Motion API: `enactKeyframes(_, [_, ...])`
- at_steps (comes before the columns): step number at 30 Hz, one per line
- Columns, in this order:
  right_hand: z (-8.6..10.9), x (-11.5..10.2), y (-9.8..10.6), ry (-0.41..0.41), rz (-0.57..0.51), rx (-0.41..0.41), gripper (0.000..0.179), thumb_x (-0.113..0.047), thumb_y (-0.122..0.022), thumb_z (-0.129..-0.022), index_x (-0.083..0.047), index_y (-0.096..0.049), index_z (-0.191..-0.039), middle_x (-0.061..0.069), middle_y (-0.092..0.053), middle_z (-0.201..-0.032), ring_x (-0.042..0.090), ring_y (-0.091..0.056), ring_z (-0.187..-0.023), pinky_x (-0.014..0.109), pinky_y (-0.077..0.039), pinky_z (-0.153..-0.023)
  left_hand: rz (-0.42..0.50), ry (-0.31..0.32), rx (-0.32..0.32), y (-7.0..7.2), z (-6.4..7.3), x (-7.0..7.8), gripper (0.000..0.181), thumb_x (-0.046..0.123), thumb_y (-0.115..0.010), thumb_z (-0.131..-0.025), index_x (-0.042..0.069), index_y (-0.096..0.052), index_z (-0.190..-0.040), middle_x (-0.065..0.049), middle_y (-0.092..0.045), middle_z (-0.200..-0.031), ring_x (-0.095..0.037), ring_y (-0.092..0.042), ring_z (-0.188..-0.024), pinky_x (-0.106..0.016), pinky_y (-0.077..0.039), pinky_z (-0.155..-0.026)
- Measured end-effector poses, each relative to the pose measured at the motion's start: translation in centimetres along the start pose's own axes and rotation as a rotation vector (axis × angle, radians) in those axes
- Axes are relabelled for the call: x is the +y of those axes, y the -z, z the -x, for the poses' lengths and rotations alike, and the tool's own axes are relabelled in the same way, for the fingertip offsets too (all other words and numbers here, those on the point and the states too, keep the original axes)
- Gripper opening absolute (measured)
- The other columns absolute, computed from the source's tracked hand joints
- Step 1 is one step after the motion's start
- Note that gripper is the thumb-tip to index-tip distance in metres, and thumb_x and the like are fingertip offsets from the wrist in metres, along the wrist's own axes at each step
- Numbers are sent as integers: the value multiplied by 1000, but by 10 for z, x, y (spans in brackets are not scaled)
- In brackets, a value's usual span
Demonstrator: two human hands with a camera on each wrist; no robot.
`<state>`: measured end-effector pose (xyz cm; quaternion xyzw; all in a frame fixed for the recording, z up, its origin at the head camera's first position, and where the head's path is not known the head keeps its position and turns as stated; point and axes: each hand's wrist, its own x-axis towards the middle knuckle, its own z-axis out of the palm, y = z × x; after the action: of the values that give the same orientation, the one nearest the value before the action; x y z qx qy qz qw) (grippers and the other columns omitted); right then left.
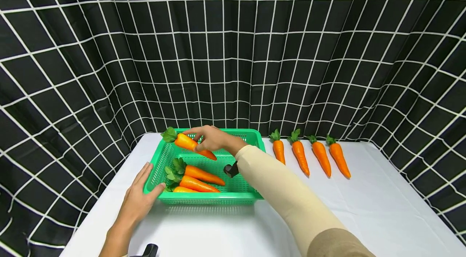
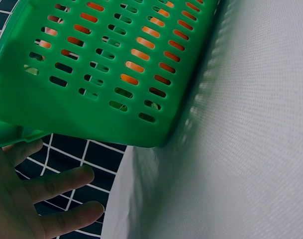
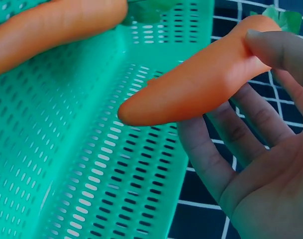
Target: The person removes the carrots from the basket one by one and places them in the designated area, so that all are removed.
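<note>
Above the back left part of a green plastic basket (image 1: 209,195), my right hand (image 1: 211,137) pinches an orange carrot (image 1: 186,142) between thumb and fingers. Its leafy top points left and its tip points down to the right. In the right wrist view that carrot (image 3: 191,87) hangs tilted over the basket's slotted wall. Three more carrots (image 1: 204,175) lie inside, leaves to the left, the nearest partly hidden by the front rim. My left hand (image 1: 140,198) rests at the front left corner, thumb at the rim; in the left wrist view its fingers (image 2: 61,184) are straight and spread.
Several carrots (image 1: 319,159) lie side by side on the white tablecloth (image 1: 382,208) to the right of the basket, leaves toward the back. A black curtain (image 1: 225,46) with a white grid rises behind and at both sides of the table.
</note>
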<state>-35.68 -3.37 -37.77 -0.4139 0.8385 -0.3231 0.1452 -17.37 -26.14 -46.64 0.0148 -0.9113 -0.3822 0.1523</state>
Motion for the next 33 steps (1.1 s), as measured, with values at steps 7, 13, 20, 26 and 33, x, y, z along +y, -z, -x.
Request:
enactKeyframes(7, [14,-2,5,24,-135,84,62,-6,-72,-86,-26,-51,-141,6,-66,-111,14,-66,-84,29,-56,-68,-10,-6,-2,3,-3,0,76,38,-64,-91,11,-29,-153,-10,-22,-158,-46,-23,-137,-66,-22,-103])
enactKeyframes(13, [26,-7,4,54,-233,114,61,-7,-70,-87,-26,-51,-142,5,-66,-107,18,-67,-85,33,-57,-68,-7,-3,-2,6,-2,0,77,41,-63,-91,10,-29,-153,-9,-21,-158,-47,-23,-137,-67,-22,-102])
enactKeyframes(20, [43,-17,1,126,-330,182,62,-6,-69,-88,-21,-49,-144,7,-67,-102,20,-68,-82,35,-57,-68,-18,-9,-2,5,-1,1,78,42,-63,-91,9,-29,-152,-10,-22,-157,-48,-25,-136,-66,-23,-102])
enactKeyframes(26, [62,-31,-1,197,-379,248,61,-6,-69,-88,-19,-48,-144,8,-68,-104,24,-68,-85,36,-57,-68,-12,5,-10,4,2,3,78,41,-63,-91,9,-29,-152,-11,-22,-157,-46,-23,-137,-66,-22,-103])
enactKeyframes(33, [96,-49,-6,230,-429,338,62,-3,-67,-88,-10,-45,-145,16,-66,-106,32,-65,-91,38,-55,-72,-23,-16,-13,3,2,4,77,39,-64,-91,7,-28,-152,-14,-22,-157,-48,-24,-136,-67,-23,-102])
